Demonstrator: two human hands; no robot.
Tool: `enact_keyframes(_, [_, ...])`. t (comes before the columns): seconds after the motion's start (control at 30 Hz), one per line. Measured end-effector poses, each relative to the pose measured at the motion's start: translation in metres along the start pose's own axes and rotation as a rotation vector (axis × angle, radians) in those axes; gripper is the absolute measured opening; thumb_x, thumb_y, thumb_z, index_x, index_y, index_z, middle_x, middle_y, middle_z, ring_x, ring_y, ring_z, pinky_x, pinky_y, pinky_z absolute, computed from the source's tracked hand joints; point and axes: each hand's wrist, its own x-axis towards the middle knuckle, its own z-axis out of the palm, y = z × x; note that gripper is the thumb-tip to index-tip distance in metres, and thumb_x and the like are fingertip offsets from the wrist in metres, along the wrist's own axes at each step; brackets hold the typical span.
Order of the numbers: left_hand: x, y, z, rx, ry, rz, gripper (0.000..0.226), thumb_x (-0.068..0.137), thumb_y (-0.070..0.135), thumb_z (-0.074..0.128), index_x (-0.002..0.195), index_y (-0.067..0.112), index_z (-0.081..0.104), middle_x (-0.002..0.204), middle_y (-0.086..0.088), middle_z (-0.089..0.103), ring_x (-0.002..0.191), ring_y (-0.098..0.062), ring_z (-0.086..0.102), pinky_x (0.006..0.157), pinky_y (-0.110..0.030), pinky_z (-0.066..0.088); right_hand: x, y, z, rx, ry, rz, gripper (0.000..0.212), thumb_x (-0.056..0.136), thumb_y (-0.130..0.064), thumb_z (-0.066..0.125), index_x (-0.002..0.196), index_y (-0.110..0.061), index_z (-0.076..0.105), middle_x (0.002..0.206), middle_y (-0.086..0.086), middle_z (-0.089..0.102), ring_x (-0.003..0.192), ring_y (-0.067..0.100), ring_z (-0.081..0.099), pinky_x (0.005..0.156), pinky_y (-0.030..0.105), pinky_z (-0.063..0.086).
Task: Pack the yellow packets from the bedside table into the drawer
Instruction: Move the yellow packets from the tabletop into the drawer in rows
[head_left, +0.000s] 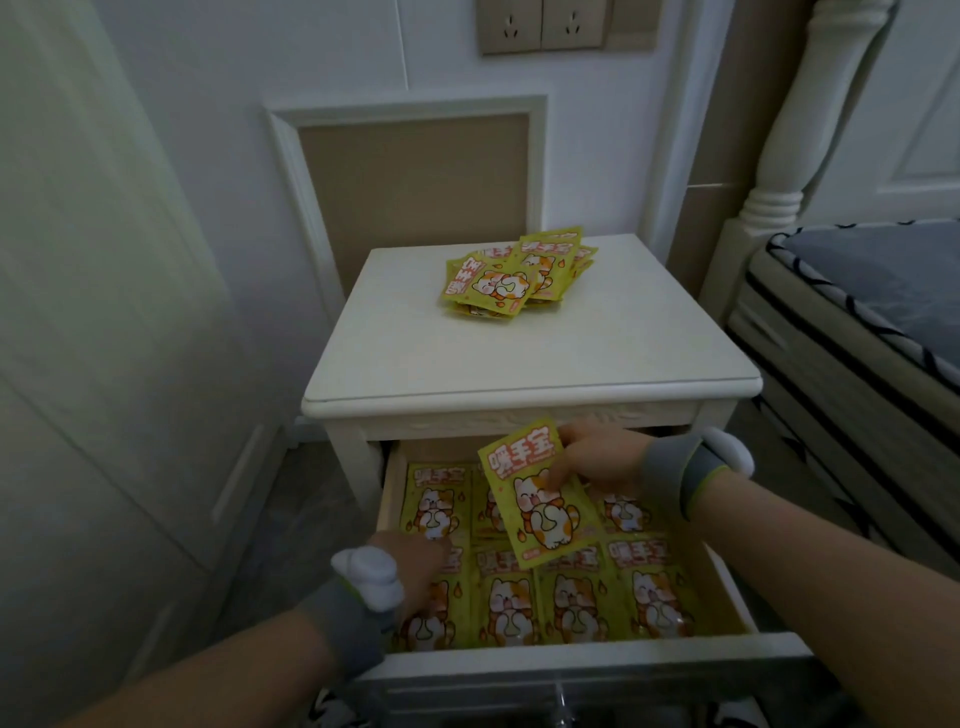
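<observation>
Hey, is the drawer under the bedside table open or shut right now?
Open: the drawer is pulled out, showing yellow packets laid flat inside.

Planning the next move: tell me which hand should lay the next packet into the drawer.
Right. The right hand already pinches a yellow cat-print packet above the open white drawer; the left hand rests on laid packets at the drawer's left side.

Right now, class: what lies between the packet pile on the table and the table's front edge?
Head view: only bare tabletop lies between the pile and the front edge.
</observation>
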Motion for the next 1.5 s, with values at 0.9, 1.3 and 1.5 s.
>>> enact_keyframes(0.9, [-0.021, -0.043, -0.065, -0.214, 0.282, -0.020, 0.034, 0.092, 0.048, 0.047, 0.101, 0.021, 0.066, 0.105, 0.000, 0.067, 0.094, -0.020, 0.063, 0.070, -0.027, 0.044, 0.017, 0.049, 0.100, -0.756, -0.067, 0.108, 0.044, 0.092, -0.032, 0.051, 0.126, -0.003, 0.055, 0.109, 0.010, 0.064, 0.092, 0.019, 0.062, 0.080, 0.034, 0.054])
enact_keyframes(1.3, [-0.022, -0.039, -0.064, -0.171, 0.248, -0.029, 0.032, 0.092, 0.046, 0.046, 0.103, 0.022, 0.064, 0.103, -0.002, 0.067, 0.092, -0.021, 0.064, 0.073, -0.029, 0.048, 0.030, 0.052, 0.092, -0.986, -0.115, 0.133, 0.028, 0.093, -0.036, 0.049, 0.073, -0.017, 0.044, 0.067, -0.003, 0.040, 0.053, 0.009, 0.035, 0.048, 0.020, 0.029])
enact_keyframes(1.5, [-0.017, -0.031, -0.070, -0.184, 0.236, -0.028, 0.031, 0.092, 0.047, 0.047, 0.104, 0.024, 0.063, 0.106, -0.001, 0.066, 0.094, -0.020, 0.063, 0.072, -0.027, 0.046, 0.025, 0.051, 0.086, -1.031, -0.143, 0.067, 0.030, 0.092, -0.037, 0.050, 0.102, -0.009, 0.058, 0.090, 0.006, 0.056, 0.075, 0.017, 0.052, 0.066, 0.029, 0.047])
